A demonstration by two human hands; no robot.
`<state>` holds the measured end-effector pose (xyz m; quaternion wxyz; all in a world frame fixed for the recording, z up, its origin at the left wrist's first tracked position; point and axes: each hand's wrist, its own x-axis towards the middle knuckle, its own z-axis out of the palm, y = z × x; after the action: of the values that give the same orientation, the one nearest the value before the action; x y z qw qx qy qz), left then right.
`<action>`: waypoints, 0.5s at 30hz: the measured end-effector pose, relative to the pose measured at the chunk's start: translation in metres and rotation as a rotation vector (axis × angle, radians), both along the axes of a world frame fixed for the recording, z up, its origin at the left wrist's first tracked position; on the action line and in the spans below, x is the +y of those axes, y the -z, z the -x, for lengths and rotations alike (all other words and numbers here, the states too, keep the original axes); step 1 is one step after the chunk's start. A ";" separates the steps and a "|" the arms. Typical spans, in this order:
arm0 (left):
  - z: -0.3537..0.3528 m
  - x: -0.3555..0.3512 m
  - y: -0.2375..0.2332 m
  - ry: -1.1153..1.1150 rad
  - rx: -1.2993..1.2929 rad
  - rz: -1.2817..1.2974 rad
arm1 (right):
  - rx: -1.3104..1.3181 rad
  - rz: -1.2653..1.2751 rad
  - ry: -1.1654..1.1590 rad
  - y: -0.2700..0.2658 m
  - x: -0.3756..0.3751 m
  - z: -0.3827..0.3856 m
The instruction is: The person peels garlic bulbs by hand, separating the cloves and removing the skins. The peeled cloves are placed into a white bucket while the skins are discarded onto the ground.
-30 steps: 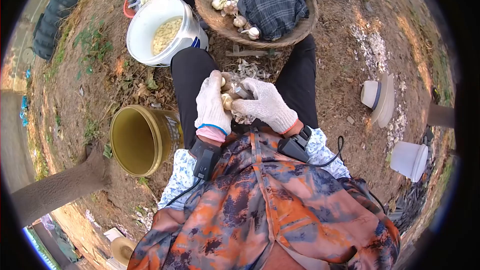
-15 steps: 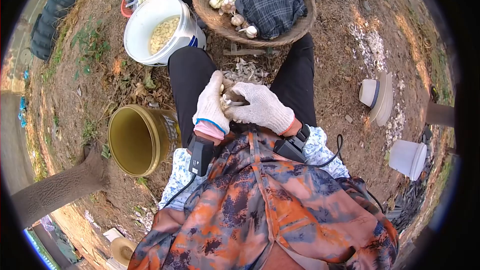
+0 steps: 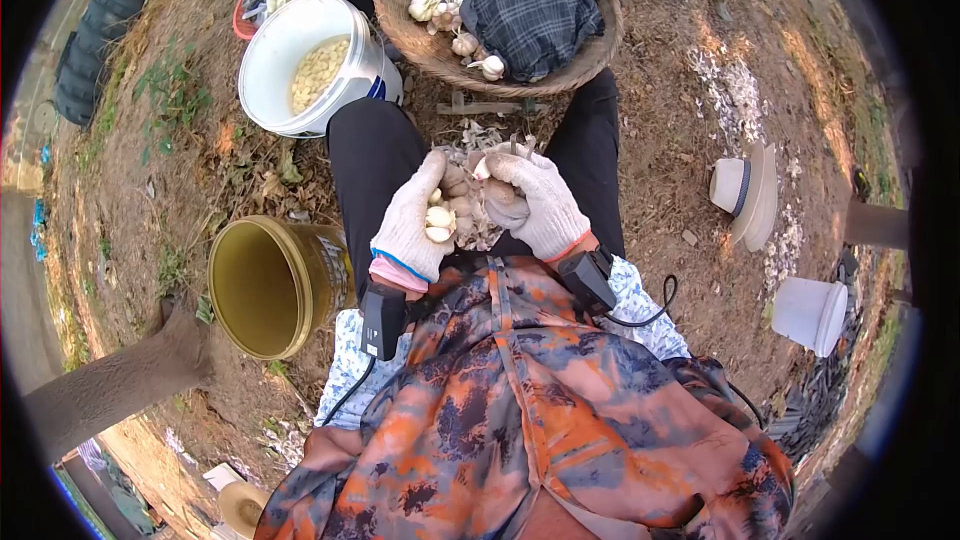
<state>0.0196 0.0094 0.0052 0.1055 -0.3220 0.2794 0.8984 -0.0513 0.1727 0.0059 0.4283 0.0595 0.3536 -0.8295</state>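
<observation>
My left hand (image 3: 408, 230), in a knitted white glove, is curled around several peeled garlic cloves (image 3: 439, 224) lying in its palm. Just to its right, my right hand (image 3: 537, 198), gloved the same way, pinches a clove with reddish skin (image 3: 482, 169) between thumb and fingers. A thin dark piece (image 3: 522, 148) juts up past the right fingertips; what it is I cannot tell. Below and beyond both hands, garlic peelings (image 3: 480, 133) litter the ground between my knees.
Ahead is a woven basket (image 3: 400, 15) with garlic bulbs (image 3: 464, 44) and a dark checked cloth (image 3: 530, 10). A white bucket (image 3: 262, 90) of peeled cloves stands front left, a yellowish bucket (image 3: 225, 285) at left. On the right lie a straw hat (image 3: 757, 197) and a white pail (image 3: 808, 312).
My hands have moved apart. The left palm has turned up, showing the peeled cloves, and the right hand has come away holding a clove. The view has shifted slightly.
</observation>
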 end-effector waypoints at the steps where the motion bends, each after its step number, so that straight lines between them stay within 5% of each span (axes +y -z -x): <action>1: 0.000 0.003 -0.006 -0.011 0.045 -0.006 | -0.001 0.000 0.004 0.006 -0.001 0.001; 3: -0.004 0.003 -0.015 0.081 0.145 -0.010 | 0.177 -0.221 -0.022 0.011 -0.005 0.001; 11: -0.003 0.000 -0.008 0.130 0.143 -0.076 | 0.655 -0.369 0.136 0.022 -0.011 0.000; 13: -0.006 -0.002 -0.010 0.138 0.112 -0.062 | 1.093 -0.805 0.108 0.012 -0.008 0.001; 15: -0.006 0.000 -0.012 0.145 0.080 -0.049 | 1.105 -0.816 0.098 0.007 -0.007 0.000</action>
<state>0.0260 0.0091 0.0173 0.1671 -0.2619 0.2839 0.9071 -0.0515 0.1656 -0.0011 0.0904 -0.1997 0.8010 -0.5572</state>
